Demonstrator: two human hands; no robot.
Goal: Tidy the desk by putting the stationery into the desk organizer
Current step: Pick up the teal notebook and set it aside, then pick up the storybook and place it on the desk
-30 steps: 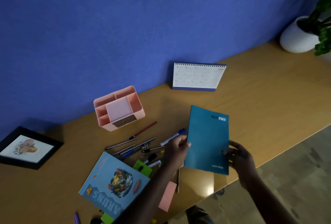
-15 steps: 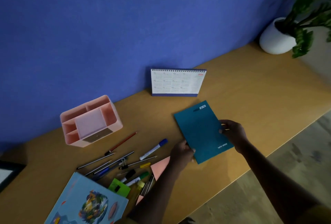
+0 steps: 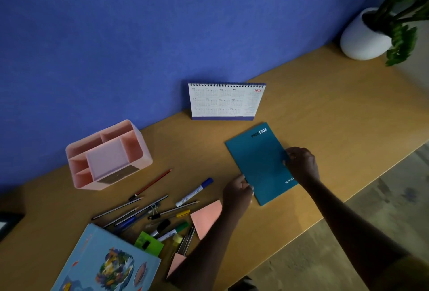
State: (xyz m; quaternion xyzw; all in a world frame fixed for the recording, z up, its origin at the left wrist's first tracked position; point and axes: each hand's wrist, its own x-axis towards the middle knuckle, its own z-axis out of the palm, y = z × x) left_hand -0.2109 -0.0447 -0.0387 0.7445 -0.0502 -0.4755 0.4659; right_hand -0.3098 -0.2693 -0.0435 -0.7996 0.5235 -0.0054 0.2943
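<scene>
A teal notebook (image 3: 257, 160) lies flat on the wooden desk (image 3: 325, 109), just in front of the calendar. My left hand (image 3: 238, 189) pinches its near-left edge and my right hand (image 3: 301, 164) grips its right edge. The pink desk organizer (image 3: 106, 156) stands at the left by the wall, its compartments holding nothing I can see. Between it and my left arm lies a scatter of stationery: a red pencil (image 3: 153, 183), a blue-capped marker (image 3: 195, 192), a green-capped marker (image 3: 173, 231), several dark pens (image 3: 130, 211), a binder clip (image 3: 153, 209) and pink sticky notes (image 3: 206, 217).
A white desk calendar (image 3: 225, 101) stands against the blue wall. A light-blue illustrated book (image 3: 104, 262) lies at the near left, over a green pad (image 3: 148, 244). A white plant pot (image 3: 364, 37) sits far right. A dark picture frame (image 3: 7, 223) shows at the left edge.
Both hands carried the teal notebook from a raised position near the pens to the right and back, and laid it flat on the desk before the calendar. The view shifted right.
</scene>
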